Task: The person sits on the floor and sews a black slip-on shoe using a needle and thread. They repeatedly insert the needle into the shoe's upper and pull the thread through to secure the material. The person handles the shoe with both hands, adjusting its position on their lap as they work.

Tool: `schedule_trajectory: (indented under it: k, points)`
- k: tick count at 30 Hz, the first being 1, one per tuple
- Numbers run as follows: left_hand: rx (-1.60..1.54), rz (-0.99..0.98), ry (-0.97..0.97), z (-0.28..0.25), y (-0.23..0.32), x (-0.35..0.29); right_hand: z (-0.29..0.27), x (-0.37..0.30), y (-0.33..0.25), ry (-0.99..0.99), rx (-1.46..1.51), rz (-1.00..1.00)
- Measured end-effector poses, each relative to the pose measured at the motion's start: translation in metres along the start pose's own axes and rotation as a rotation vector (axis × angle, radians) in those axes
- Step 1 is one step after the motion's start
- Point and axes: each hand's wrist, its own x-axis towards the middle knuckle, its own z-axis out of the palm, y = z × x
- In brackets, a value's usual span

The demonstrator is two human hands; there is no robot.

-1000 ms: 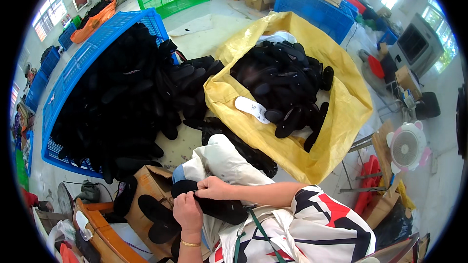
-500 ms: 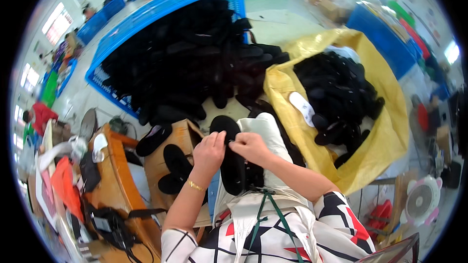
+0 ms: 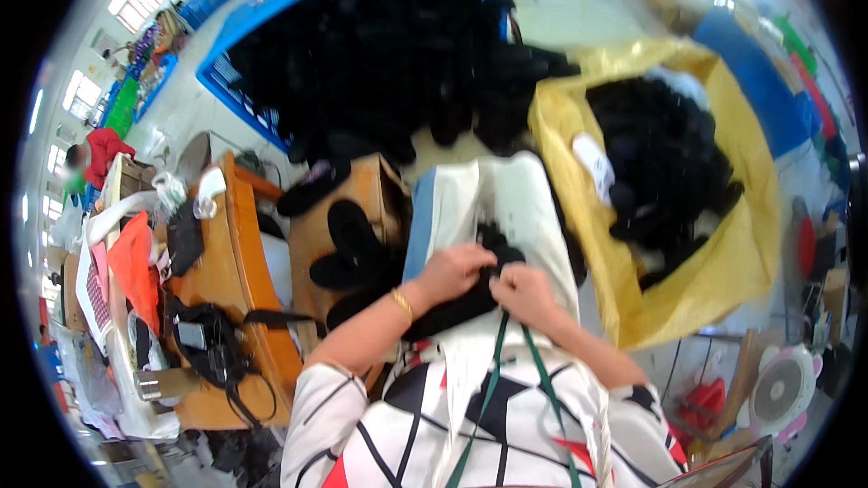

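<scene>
A black slipper (image 3: 449, 314) lies across my lap, close to my body, on the pale cloth (image 3: 541, 203) that covers my thighs. My left hand (image 3: 455, 272) pinches it near its right end, fingers pressed together. Right beside it, my right hand (image 3: 526, 295) is closed on the same end, the two hands almost touching. My fingers hide the part between them. Some small dark material (image 3: 491, 233) shows on the cloth just beyond my hands.
Several black slippers (image 3: 348, 235) rest by a cardboard box (image 3: 312, 217) on my left. Ahead stands a blue crate (image 3: 237, 101) heaped with black slippers. To the right is a yellow sack (image 3: 755, 244) of more. A wooden table (image 3: 244, 253) stands left, a fan (image 3: 783, 389) right.
Both hands have drawn the slipper nearer my body. It was lengthwise, pointing away from me, and now lies more crosswise. The whole view has shifted too.
</scene>
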Motion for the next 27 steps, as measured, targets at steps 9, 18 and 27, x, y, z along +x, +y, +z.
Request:
schedule_trajectory:
  k: [9, 18, 27]
  points:
    - [-0.303, -0.202, -0.109, -0.018, 0.005, 0.014, -0.044, 0.011, 0.009, 0.059, 0.264, 0.125]
    - [-0.37, -0.659, -0.052, -0.021, 0.047, 0.024, -0.05, 0.008, -0.031, -0.132, 0.677, 0.16]
    - [-0.347, -0.723, -0.188, -0.017, 0.031, 0.011, -0.029, 0.02, -0.003, -0.1, 0.023, -0.14]
